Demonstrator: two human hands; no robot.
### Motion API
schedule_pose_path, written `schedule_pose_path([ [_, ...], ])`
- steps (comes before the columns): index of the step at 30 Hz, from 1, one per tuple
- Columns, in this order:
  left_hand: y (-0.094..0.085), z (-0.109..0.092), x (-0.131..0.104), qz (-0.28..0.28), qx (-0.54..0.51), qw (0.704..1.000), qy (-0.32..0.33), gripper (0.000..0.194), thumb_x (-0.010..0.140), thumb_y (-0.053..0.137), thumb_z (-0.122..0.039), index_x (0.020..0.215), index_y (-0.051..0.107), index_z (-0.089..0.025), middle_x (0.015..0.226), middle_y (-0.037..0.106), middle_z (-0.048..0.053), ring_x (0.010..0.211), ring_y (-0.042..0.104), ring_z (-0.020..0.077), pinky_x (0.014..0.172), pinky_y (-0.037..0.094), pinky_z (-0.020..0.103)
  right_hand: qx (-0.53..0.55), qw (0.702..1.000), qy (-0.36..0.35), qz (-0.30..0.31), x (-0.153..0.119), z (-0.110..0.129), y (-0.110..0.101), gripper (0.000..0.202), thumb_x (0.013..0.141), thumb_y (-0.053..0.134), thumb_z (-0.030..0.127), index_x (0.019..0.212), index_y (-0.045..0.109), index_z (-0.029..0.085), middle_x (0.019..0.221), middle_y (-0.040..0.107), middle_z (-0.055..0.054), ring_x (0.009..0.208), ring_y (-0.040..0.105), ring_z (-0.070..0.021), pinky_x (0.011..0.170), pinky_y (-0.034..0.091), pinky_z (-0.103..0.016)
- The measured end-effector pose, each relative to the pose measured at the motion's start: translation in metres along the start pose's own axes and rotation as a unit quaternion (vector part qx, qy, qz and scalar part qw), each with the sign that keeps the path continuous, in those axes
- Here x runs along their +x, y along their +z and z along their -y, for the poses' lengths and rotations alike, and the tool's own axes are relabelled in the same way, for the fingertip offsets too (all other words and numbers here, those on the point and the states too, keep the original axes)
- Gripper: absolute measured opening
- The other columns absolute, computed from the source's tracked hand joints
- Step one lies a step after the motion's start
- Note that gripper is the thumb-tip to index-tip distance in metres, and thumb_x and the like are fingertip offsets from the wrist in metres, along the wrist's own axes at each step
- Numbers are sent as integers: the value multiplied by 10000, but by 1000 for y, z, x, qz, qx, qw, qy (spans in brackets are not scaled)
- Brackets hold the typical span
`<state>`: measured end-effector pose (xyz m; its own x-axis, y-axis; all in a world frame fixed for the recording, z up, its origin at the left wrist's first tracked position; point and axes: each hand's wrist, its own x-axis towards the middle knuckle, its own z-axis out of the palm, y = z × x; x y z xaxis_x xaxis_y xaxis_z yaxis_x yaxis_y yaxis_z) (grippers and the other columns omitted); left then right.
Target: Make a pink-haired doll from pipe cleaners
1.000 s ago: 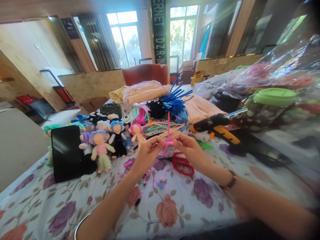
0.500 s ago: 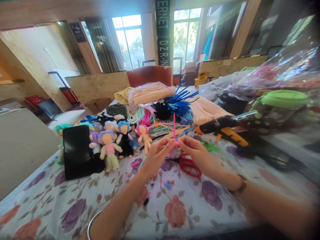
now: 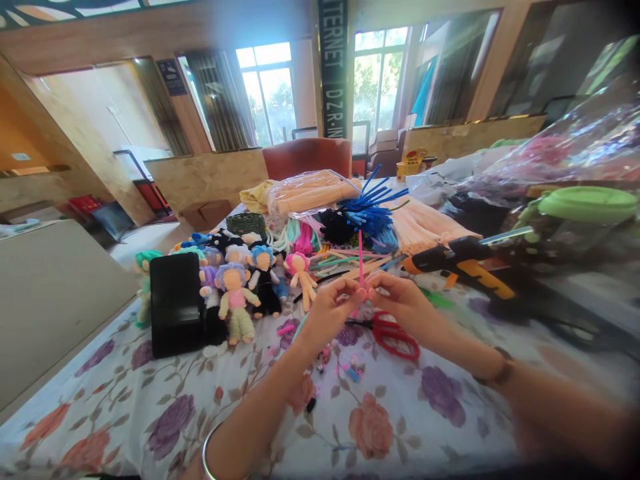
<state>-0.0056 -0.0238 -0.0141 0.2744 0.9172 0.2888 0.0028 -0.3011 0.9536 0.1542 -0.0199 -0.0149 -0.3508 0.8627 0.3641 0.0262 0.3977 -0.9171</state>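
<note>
A pink pipe cleaner (image 3: 361, 257) stands upright between my two hands, its lower part hidden by fingertips. My left hand (image 3: 333, 308) pinches it between thumb and forefinger. From the other side, my right hand (image 3: 397, 300) pinches it too, fingertips almost touching the left ones. Below the right hand lie red-handled scissors (image 3: 395, 335), blades pointing left. A doll with pink hair (image 3: 301, 277) lies just beyond my left hand. Small pink and blue snippets (image 3: 353, 373) are scattered on the cloth under my hands.
Several fuzzy dolls (image 3: 235, 300) sit at left behind a black tablet (image 3: 176, 307). Bundles of blue pipe cleaners (image 3: 370, 212) and peach ones (image 3: 427, 223) lie at the back. A black-and-orange glue gun (image 3: 460, 260) rests at right, near a green-lidded jar (image 3: 587, 203). Flowered cloth (image 3: 240, 407) covers the table.
The whole view has shifted, so the table's things sit a little farther right. Both hands still pinch the pink pipe cleaner, with fingertips slightly rearranged around it.
</note>
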Motion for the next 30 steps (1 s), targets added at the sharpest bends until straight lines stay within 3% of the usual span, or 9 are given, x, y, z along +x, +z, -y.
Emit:
schedule_pose_path([
  [7,-2,-7,0,-53,-34,998,9,273,699,704,-399,671,593,-151,663,548,-11,673,488,110,655,397,233,-16,1000,-7,17,13,8,2,237,808,603,413,743,585,185,803,575,-15,782,509,-158,739,403,-300],
  [11,-9,-5,6,-181,-69,981,29,251,716,694,-387,678,622,-149,635,563,-19,621,501,85,637,407,212,-8,999,38,31,32,7,9,360,808,550,533,783,581,175,756,554,-5,678,490,-122,646,404,-256],
  [14,-20,1,11,-323,-137,936,43,273,687,718,-403,697,615,-150,585,526,-41,536,478,62,551,388,189,-2,998,56,41,55,-3,22,397,848,453,544,846,565,164,854,592,-42,691,523,-118,631,427,-247],
  [17,-33,6,16,-430,-190,880,68,313,657,738,-429,707,598,-153,549,495,-59,483,469,54,511,384,184,-180,978,73,71,81,-18,34,331,887,410,438,956,560,150,775,615,-31,599,504,-109,563,399,-233],
  [20,-43,7,20,-504,-205,838,51,301,643,759,-381,692,582,-142,573,524,-58,477,458,36,526,394,181,-251,961,73,88,102,-29,44,295,814,551,411,724,608,136,611,564,-9,560,475,-118,543,338,-241],
  [23,-46,6,21,-534,-220,816,20,267,644,765,-318,700,578,-136,591,542,-57,479,453,32,526,390,188,-293,947,74,108,114,-30,51,419,780,589,463,508,547,147,460,442,8,516,429,-122,524,276,-258],
  [30,-44,4,22,-529,-213,821,26,296,619,775,-341,700,581,-132,633,555,-46,530,472,39,561,393,198,-288,946,96,111,127,-31,70,400,721,648,477,517,556,145,490,476,2,516,423,-111,495,233,-258],
])
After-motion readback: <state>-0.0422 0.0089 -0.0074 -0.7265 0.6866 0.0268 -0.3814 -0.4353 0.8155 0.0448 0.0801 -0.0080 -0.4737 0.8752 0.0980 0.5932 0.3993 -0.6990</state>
